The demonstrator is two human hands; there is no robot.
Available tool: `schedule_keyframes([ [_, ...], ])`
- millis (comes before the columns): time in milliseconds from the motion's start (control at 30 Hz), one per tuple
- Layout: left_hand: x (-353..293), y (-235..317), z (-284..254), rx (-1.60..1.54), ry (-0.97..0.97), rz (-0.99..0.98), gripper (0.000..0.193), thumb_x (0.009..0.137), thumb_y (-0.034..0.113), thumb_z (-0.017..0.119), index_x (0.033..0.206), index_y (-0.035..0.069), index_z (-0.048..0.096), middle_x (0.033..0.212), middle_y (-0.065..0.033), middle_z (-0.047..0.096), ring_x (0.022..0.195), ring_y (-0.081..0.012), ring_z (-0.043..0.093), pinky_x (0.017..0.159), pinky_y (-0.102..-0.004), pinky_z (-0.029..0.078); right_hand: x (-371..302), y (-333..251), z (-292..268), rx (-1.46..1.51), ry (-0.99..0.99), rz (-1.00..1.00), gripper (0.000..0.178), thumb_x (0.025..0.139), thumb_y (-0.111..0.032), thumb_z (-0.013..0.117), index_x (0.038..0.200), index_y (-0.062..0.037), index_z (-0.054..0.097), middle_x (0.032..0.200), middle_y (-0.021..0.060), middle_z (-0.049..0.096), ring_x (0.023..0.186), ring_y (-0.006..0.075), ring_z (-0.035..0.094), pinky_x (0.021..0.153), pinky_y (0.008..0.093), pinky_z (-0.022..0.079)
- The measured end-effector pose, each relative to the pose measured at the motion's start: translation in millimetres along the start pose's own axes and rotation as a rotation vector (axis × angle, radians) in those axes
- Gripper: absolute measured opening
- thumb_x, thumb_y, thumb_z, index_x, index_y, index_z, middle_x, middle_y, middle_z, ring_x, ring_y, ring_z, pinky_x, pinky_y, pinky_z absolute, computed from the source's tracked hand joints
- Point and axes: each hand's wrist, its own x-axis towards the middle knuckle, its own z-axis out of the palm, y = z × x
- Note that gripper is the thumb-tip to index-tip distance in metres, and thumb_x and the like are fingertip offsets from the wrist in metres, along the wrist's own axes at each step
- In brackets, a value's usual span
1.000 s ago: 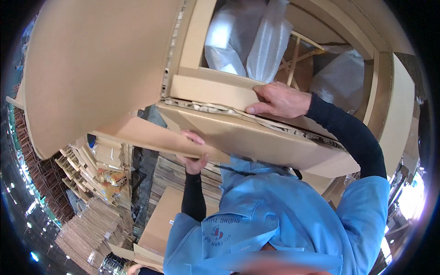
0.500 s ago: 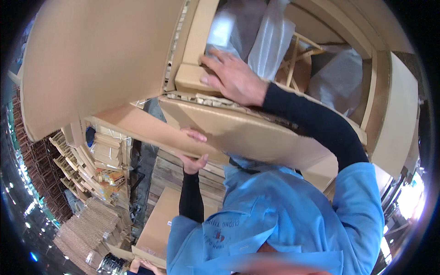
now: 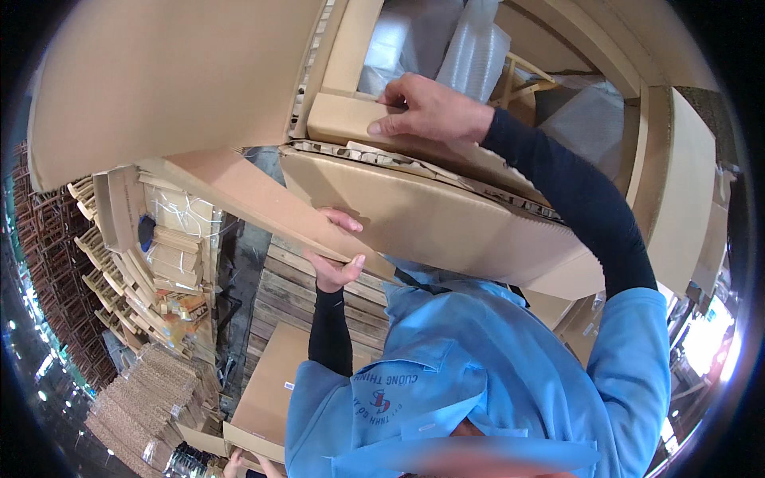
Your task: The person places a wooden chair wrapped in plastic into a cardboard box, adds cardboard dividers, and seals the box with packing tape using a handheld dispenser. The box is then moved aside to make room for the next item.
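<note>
A big open cardboard box fills the upper middle, its flaps folded outward. Inside lie translucent bubble-wrapped pieces and a light wooden frame. My right hand bends over the inner cardboard edging at the box's near left corner, fingers curled onto its inner side and thumb on top. Lower left, my left hand grips a long folded cardboard strip, thumb below and fingertips showing above it. The strip slants against the outside of the box's near wall.
A wide flap spreads across the upper left, and another flap hangs at the right. Below stands another carton on wooden planks, with a co-worker's hands beside it. Stacked cardboard and wooden parts line the left.
My right hand has shifted slightly right and curled its fingers over the edging, where it lay flatter before. My left hand keeps its grip on the strip. The view has shifted slightly.
</note>
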Motion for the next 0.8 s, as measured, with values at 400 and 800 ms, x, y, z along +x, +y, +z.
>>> schedule_keyframes([
  [400,-18,-2,-3,0.063,0.141,-0.078,0.054,0.062,0.013,0.077,0.110,0.000,0.054,0.101,-0.0117,0.060,0.090,-0.0208,0.061,0.080,-0.0337,0.051,4,7,36,-0.709,0.225,-0.235,0.062,0.097,-0.060,0.053,0.094,-0.0018,0.072,0.116,0.0215,0.054,0.119,0.0368,0.049,0.087,0.0570,0.045],
  [800,-39,79,8,0.282,-0.385,-0.049,0.060,0.073,0.031,0.084,0.119,0.004,0.056,0.112,-0.0083,0.060,0.097,-0.0212,0.061,0.086,-0.0387,0.052,23,26,35,-0.238,0.070,-0.202,0.065,0.096,-0.062,0.052,0.111,-0.0024,0.074,0.131,0.0216,0.057,0.128,0.0412,0.048,0.101,0.0587,0.041],
])
